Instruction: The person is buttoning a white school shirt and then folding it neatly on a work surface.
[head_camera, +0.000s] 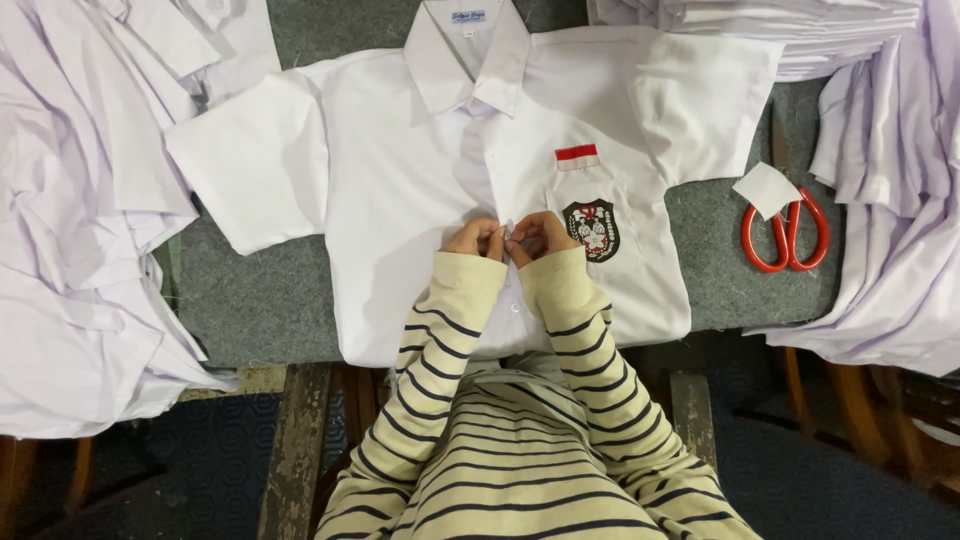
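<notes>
White shirt (400, 180) lengthwise, collar away; hands (510, 238) pinching placket.

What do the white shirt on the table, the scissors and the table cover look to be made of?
White shirt: thin woven cloth, probably cotton or a blend, matte, with soft creases.
Scissors: glossy orange-red handles, likely plastic; blades hidden under a white scrap.
Table cover: grey, fuzzy and dull, probably felt or a blanket.

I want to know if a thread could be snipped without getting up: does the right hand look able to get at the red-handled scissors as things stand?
Probably yes. The right hand is pinching the white short-sleeved shirt's placket, and the red-handled scissors lie uncovered on the grey tabletop to its right, with only flat shirt between.
</notes>
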